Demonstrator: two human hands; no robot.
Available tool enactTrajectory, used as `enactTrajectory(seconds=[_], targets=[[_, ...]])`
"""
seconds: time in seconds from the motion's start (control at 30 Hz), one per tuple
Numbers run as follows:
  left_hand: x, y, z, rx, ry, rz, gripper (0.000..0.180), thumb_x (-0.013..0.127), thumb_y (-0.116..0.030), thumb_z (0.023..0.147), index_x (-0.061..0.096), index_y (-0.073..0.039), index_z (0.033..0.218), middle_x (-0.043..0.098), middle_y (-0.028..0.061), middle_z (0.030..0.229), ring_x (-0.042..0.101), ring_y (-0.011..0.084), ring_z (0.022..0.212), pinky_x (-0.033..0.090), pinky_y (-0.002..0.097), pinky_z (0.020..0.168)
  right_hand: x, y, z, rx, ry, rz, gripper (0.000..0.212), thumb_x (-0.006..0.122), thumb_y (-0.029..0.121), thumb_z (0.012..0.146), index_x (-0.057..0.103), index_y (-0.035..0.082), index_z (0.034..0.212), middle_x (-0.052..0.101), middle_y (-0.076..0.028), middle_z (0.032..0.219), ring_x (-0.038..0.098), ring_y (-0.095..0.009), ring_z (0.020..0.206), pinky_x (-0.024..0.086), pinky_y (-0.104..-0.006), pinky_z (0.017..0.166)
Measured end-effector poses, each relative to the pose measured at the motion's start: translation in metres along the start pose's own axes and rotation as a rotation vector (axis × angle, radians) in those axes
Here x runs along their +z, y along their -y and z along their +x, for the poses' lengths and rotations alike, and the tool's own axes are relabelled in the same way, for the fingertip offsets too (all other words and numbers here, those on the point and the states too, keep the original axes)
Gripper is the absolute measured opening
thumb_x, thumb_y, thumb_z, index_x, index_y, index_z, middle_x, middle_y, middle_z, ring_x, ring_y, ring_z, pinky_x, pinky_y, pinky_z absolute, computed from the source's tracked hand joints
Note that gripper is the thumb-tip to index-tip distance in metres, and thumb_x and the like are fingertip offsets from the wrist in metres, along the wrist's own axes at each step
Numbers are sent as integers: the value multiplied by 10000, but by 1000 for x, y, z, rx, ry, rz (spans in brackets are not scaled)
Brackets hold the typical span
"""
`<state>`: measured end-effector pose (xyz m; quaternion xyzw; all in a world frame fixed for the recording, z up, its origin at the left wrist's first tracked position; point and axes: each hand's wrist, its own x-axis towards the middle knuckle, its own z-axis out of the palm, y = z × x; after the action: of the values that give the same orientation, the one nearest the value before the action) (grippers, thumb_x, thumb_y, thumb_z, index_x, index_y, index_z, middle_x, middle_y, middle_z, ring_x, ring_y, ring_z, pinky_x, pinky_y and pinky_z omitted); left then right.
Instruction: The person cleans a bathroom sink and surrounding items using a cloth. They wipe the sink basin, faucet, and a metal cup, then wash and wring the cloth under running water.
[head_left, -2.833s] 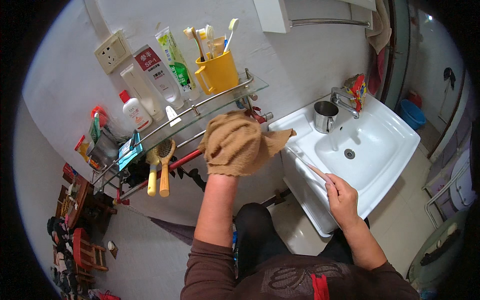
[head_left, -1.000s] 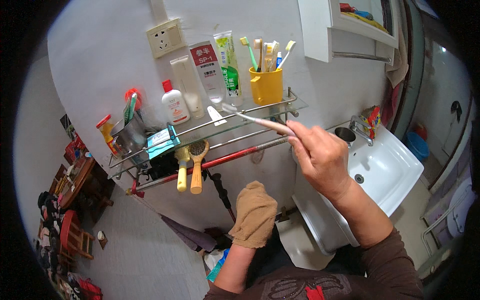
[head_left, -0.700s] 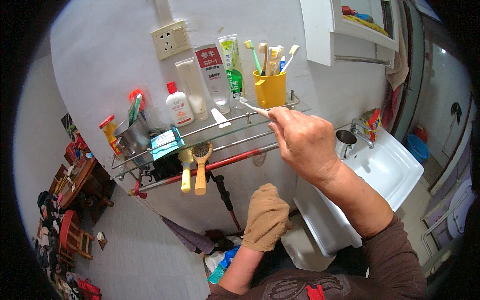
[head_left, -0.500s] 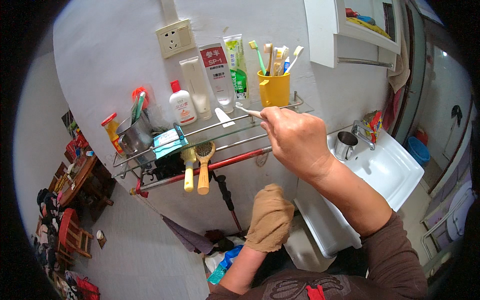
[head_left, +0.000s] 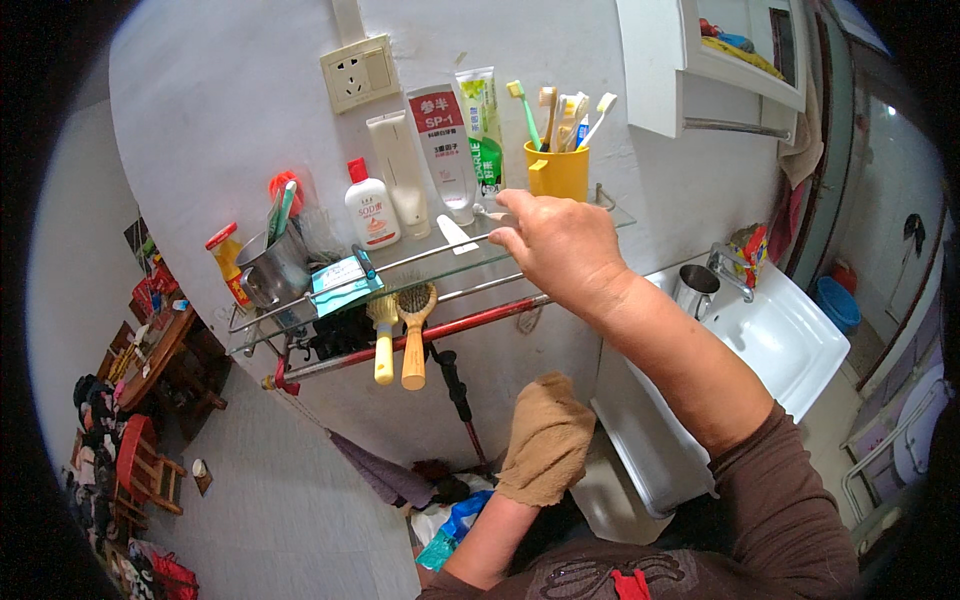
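My right hand (head_left: pixel 562 240) reaches over the front rail of a glass shelf (head_left: pixel 440 262), thumb and index finger apart. Between and beyond them shows the pale head of a slim toothbrush (head_left: pixel 482 211); its rest is hidden behind the fingers. Beside it lies a small white flat piece (head_left: pixel 457 235). Just behind my hand stands a yellow cup (head_left: pixel 556 172) with several toothbrushes. Lower down, a tan cloth (head_left: pixel 548 440) wraps my left hand (head_left: pixel 540 462) and hides its fingers.
Along the shelf stand toothpaste tubes (head_left: pixel 440 150), a white red-capped bottle (head_left: pixel 372 208), a metal mug (head_left: pixel 275 268) and a blue box (head_left: pixel 343 288). Two hairbrushes (head_left: pixel 413 340) hang below by a red bar. At right, a metal cup (head_left: pixel 694 290) sits on the white sink (head_left: pixel 780 335).
My right hand has moved a little left along the shelf and its thumb and index finger have parted around the toothbrush. The wrapped left hand stays nearly still. The view has shifted slightly.
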<state>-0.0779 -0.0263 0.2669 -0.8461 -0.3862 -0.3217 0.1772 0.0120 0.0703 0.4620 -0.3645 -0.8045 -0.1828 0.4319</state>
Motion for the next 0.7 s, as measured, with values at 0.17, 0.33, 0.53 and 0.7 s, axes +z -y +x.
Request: enactTrajectory(seconds=[0.17, 0.33, 0.53, 0.7], targets=[[-17, -2, 10, -13, 46, 35, 118, 709, -193, 614, 682, -100, 682, 648, 130, 802, 626, 353, 892, 516, 468, 813, -18, -6, -36, 85, -118, 207, 366, 763, 328, 950, 693, 50, 1176, 745, -130, 823, 727, -331, 705, 569, -437, 631], [-42, -1, 25, -71, 134, 459, 122, 689, -181, 647, 622, -81, 630, 591, 150, 733, 609, 356, 845, 494, 456, 765, -2, -14, -137, 435, -23, 509, 212, 744, 229, 970, 722, 28, 1032, 702, -88, 769, 662, -215, 660, 529, -372, 609], [-5, 22, 19, -191, -134, 12, 152, 693, -228, 722, 674, -77, 724, 628, 143, 841, 612, 345, 875, 490, 463, 804, 64, 10, -259, 1005, 448, 1063, 226, 714, 225, 1001, 742, 3, 1031, 722, -70, 823, 674, -114, 800, 552, -344, 708], [16, 9, 26, -303, -112, -107, 188, 727, -247, 793, 740, -87, 892, 683, 133, 961, 636, 340, 985, 499, 468, 901, 108, 19, -287, 347, 302, 796, 437, 773, 269, 955, 685, 27, 1308, 741, -135, 1295, 685, -345, 1217, 534, -422, 1037]])
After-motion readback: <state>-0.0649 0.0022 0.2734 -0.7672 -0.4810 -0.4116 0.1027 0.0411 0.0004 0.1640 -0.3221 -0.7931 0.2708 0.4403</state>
